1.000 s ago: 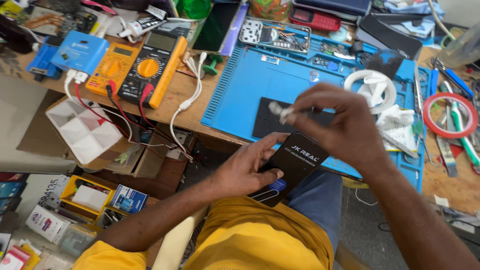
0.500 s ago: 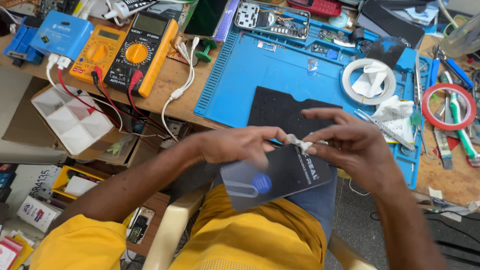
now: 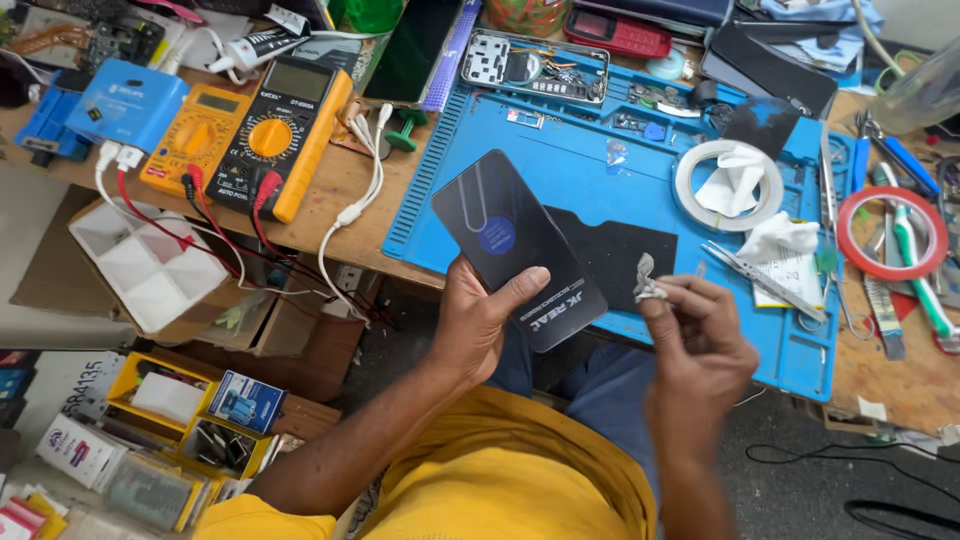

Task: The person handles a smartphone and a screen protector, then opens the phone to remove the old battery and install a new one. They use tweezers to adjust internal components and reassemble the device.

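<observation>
Black phone screen (image 3: 517,247) gripped in left hand (image 3: 478,318), film looks on w/ sticker; right hand (image 3: 700,335) beside it pinches crumpled scrap (image 3: 648,283), not dropped yet.

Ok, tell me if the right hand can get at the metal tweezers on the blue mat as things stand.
Probably yes. The tweezers lie uncovered on the blue mat just beyond the right hand, with nothing between them. But its fingers pinch a small crumpled grey scrap, which would likely have to go first.

Black glass phone screen panel (image 3: 515,245) frame centre, over blue silicone work mat (image 3: 560,170); yellow-cased multimeter (image 3: 283,135) upper left; red tape ring (image 3: 891,232) far right.
</observation>
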